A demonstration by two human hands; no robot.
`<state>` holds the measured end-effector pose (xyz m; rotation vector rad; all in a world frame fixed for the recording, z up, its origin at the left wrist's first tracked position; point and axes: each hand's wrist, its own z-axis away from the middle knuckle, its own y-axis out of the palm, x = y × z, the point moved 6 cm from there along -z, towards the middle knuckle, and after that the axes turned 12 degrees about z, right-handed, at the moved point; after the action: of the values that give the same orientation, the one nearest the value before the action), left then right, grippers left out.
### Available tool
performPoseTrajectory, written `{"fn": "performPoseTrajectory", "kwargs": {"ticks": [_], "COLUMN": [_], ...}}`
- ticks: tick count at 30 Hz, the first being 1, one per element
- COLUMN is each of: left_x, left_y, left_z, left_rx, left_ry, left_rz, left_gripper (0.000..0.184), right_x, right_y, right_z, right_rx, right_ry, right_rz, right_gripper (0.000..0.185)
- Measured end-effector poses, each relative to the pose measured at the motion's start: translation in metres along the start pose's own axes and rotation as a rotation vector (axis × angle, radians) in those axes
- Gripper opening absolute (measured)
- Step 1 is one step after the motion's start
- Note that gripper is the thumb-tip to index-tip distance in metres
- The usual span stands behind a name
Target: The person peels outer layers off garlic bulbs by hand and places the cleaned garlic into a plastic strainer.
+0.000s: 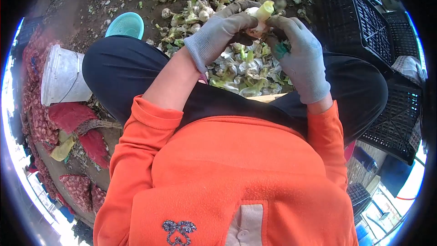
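Between my gloved hands, above the ground in front of my lap, is a garlic bulb with a thick, pale cut stem pointing up. My left hand wraps its fingers around the bulb from the left. From the right, my right hand grips the bulb with thumb and fingertips, its other fingers curled in. Whether a small tool sits in the right palm is hidden. Just below the hands lies a heap of peeled garlic skins and leaves. Loose garlic bulbs with stems are spread beyond it.
A mint-green plastic basket stands by my left knee, with a white bucket behind it. Red mesh sacks of garlic line the left side. Black plastic crates are stacked on the right. A twig broom lies near the bucket.
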<state>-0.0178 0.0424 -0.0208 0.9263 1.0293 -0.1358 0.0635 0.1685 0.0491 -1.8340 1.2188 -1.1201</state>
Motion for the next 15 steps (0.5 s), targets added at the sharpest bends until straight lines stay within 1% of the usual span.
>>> {"fn": "performPoseTrajectory", "kwargs": {"ticks": [2, 5, 8, 10, 11, 13, 15], "left_x": [-0.002, -0.004, 0.006, 0.009, 0.010, 0.011, 0.007], "left_y": [0.000, 0.005, 0.001, 0.002, 0.003, 0.003, 0.001], "left_z": [0.000, 0.004, -0.002, -0.003, -0.003, -0.004, -0.004], "left_rx": [0.026, -0.037, -0.058, -0.059, -0.059, -0.058, -0.047], "left_ry": [-0.017, 0.020, 0.044, 0.063, 0.073, 0.027, 0.025], "left_rz": [-0.017, -0.067, -0.049, -0.003, 0.021, 0.072, 0.093], "left_gripper": [0.040, 0.034, 0.039, 0.038, 0.037, 0.036, 0.034], "right_x": [0.004, 0.004, 0.004, 0.004, 0.003, 0.003, 0.005], "right_y": [0.000, 0.003, 0.005, 0.005, 0.004, 0.004, -0.003], "right_z": [-0.002, -0.002, -0.001, -0.001, 0.000, 0.001, -0.003], "right_rx": [-0.029, -0.018, 0.005, 0.043, 0.023, -0.015, -0.129], "right_ry": [-0.006, -0.002, 0.021, 0.042, 0.053, 0.067, 0.105], "right_rz": [-0.014, -0.009, -0.010, -0.003, -0.025, -0.068, -0.082], "right_gripper": [0.028, 0.022, 0.017, 0.016, 0.017, 0.019, 0.022]}}
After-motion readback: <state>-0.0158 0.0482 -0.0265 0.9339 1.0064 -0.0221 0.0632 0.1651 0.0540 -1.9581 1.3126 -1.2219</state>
